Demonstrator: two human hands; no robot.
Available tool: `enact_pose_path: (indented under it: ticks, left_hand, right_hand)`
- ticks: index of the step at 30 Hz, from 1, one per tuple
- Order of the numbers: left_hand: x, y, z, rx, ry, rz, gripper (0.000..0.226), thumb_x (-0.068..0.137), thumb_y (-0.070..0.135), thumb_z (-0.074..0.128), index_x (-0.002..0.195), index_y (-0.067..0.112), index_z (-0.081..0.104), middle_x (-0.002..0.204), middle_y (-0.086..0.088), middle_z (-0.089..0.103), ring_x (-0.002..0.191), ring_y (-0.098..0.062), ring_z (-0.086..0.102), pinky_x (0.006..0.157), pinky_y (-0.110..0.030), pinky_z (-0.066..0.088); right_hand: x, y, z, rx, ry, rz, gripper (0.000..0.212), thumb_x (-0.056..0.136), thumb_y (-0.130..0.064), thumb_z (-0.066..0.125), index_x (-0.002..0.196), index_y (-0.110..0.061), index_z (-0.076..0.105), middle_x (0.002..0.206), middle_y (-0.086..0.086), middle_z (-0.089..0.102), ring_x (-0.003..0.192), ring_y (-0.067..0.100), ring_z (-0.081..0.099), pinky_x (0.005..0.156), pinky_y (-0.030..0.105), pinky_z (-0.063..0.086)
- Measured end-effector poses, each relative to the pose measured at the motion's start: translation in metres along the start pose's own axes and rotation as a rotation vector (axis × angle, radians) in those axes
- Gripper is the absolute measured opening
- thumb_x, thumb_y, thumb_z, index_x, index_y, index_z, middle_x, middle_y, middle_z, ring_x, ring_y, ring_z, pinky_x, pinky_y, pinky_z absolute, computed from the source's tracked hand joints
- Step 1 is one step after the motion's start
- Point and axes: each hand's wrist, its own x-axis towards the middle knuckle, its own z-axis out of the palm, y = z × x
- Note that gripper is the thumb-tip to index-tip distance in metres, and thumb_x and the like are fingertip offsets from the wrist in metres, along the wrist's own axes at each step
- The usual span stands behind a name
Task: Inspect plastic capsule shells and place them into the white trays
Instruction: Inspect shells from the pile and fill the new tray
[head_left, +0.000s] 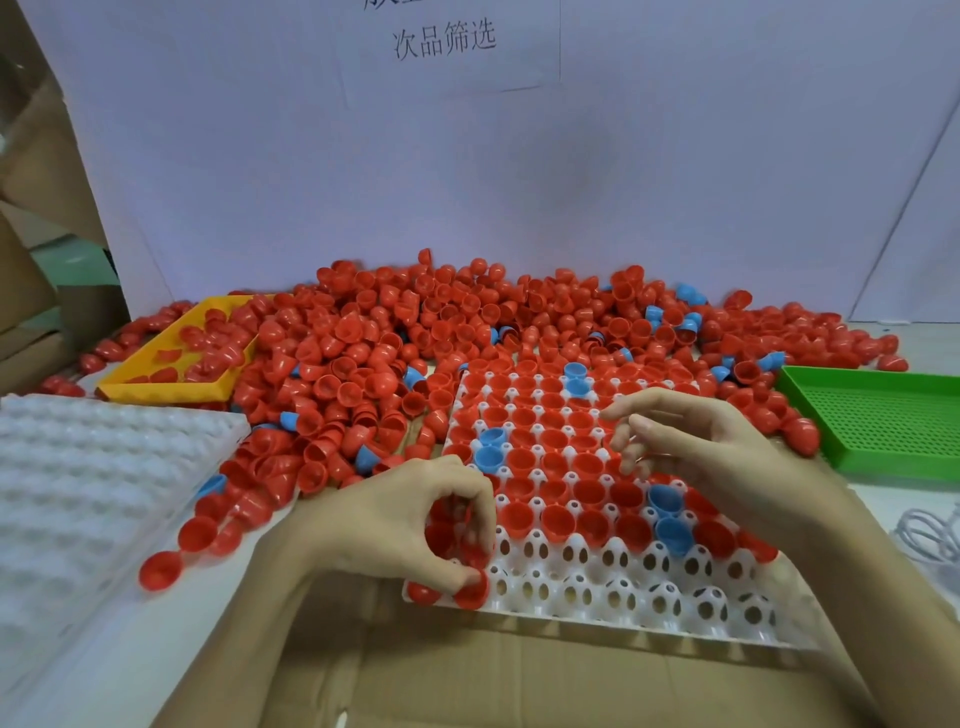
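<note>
A white tray (623, 605) with round pockets lies in front of me, most pockets filled with red shells and a few blue ones (666, 501); its nearest rows are bare. My left hand (415, 519) hovers at the tray's near-left corner, fingers curled round several red capsule shells (470, 592). My right hand (691, 447) floats over the tray's right half with relaxed, spread fingers and holds nothing. A big heap of loose red shells (415, 332) with some blue ones covers the table behind the tray.
A stack of white trays (93, 467) sits at the left. A yellow tray (156, 384) with a few red shells stands at the back left, a green perforated tray (883, 421) at the right. Cardboard (467, 675) lies under the tray's near edge. A white wall backs the heap.
</note>
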Motion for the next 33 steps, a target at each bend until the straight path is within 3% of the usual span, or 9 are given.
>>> enact_pose_path:
  ticks: [4, 8, 11, 14, 17, 23, 33]
  left_hand:
    - [-0.001, -0.003, -0.002, -0.050, 0.005, 0.019, 0.032, 0.079, 0.024, 0.087, 0.102, 0.033, 0.066, 0.103, 0.012, 0.064, 0.104, -0.015, 0.062, 0.092, -0.025, 0.052]
    - [-0.002, -0.008, -0.007, -0.149, 0.099, 0.087, 0.024, 0.087, 0.023, 0.085, 0.106, 0.024, 0.070, 0.102, 0.005, 0.067, 0.096, -0.022, 0.065, 0.090, -0.031, 0.055]
    - [0.004, -0.019, -0.012, -0.171, 0.306, 0.113, 0.013, 0.091, 0.025, 0.083, 0.098, 0.021, 0.074, 0.096, 0.000, 0.071, 0.089, -0.019, 0.067, 0.084, -0.027, 0.055]
    - [0.015, -0.039, -0.012, -0.126, 0.656, 0.057, 0.003, 0.096, 0.027, 0.076, 0.094, 0.025, 0.074, 0.093, 0.003, 0.072, 0.089, -0.018, 0.067, 0.084, -0.031, 0.055]
    - [0.023, -0.059, -0.009, 0.127, 0.912, -0.045, 0.011, 0.097, 0.021, 0.072, 0.100, 0.031, 0.071, 0.100, 0.014, 0.068, 0.102, -0.009, 0.062, 0.092, -0.026, 0.049]
    - [0.026, -0.083, -0.004, 0.369, 0.718, -0.170, 0.022, 0.103, 0.028, 0.064, 0.124, 0.025, 0.072, 0.122, 0.016, 0.065, 0.120, -0.006, 0.046, 0.109, -0.028, 0.036]
    - [0.034, -0.085, -0.004, 0.304, 0.779, -0.216, 0.016, 0.100, 0.021, 0.069, 0.113, 0.028, 0.072, 0.107, 0.022, 0.067, 0.111, -0.009, 0.050, 0.096, -0.025, 0.038]
  right_hand:
    - [0.001, 0.003, 0.000, -0.006, -0.014, -0.001, 0.026, 0.099, -0.031, 0.065, 0.119, -0.018, 0.076, 0.104, 0.012, 0.074, 0.093, 0.026, 0.071, 0.086, 0.033, 0.061]
    - [0.002, 0.004, 0.000, -0.007, -0.018, -0.008, 0.026, 0.100, -0.031, 0.066, 0.119, -0.018, 0.076, 0.103, 0.012, 0.074, 0.092, 0.025, 0.072, 0.085, 0.031, 0.060]
    - [0.002, 0.004, 0.000, 0.008, -0.020, -0.008, 0.025, 0.098, -0.031, 0.067, 0.118, -0.019, 0.077, 0.103, 0.011, 0.075, 0.091, 0.024, 0.072, 0.086, 0.032, 0.061]
    - [0.001, 0.003, 0.002, 0.025, -0.023, -0.005, 0.024, 0.097, -0.030, 0.067, 0.116, -0.019, 0.077, 0.102, 0.010, 0.075, 0.090, 0.024, 0.072, 0.086, 0.031, 0.061]
    - [-0.001, 0.002, 0.002, 0.041, -0.012, -0.003, 0.022, 0.098, -0.028, 0.067, 0.115, -0.019, 0.078, 0.100, 0.009, 0.075, 0.089, 0.022, 0.072, 0.083, 0.029, 0.061]
    - [-0.001, 0.003, -0.002, 0.048, 0.032, -0.010, 0.024, 0.096, -0.032, 0.067, 0.113, -0.021, 0.079, 0.100, 0.009, 0.076, 0.088, 0.022, 0.072, 0.084, 0.033, 0.060]
    - [0.000, 0.003, 0.002, 0.054, 0.028, -0.016, 0.020, 0.097, -0.027, 0.067, 0.111, -0.020, 0.079, 0.097, 0.009, 0.076, 0.086, 0.021, 0.072, 0.082, 0.030, 0.061]
